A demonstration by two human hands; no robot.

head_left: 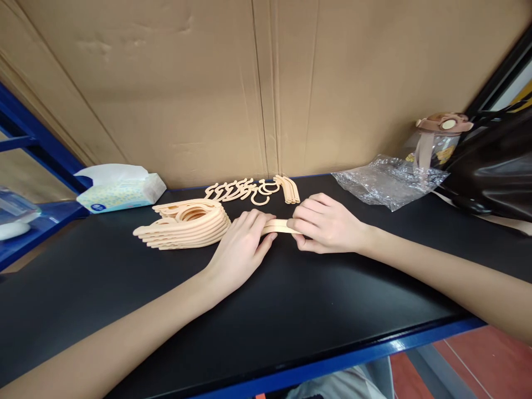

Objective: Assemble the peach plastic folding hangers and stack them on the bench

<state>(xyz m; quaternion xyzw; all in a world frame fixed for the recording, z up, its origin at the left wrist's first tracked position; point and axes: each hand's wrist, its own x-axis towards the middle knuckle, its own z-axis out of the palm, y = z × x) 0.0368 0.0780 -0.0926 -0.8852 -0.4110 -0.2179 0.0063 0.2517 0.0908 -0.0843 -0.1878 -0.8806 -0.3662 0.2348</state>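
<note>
In the head view, the person's left hand [243, 244] and right hand [326, 224] hold a pale slender piece [277, 223] between them, above the middle of the desk [291, 310]. The fingers of each hand pinch one end, thumb beneath; their exact contact is partly hidden.

Uneven pressure from the two hands could twist the piece or make it slip loose, and too much bending force might crack it. The left hand is just beside the stack of pale frames [191, 227], so a sideways jolt could topple it. Reaching forward carelessly could scatter the loose hooks [233, 190] or the curved bars [288, 189] behind.

The desk is black and smooth, edged in blue. A tissue pack [120, 191] sits at left; a crumpled clear bag [388, 180] and a bottle [440, 136] are at right. Brown cardboard [187, 83] stands behind, with red flooring [496, 354] below.
</note>
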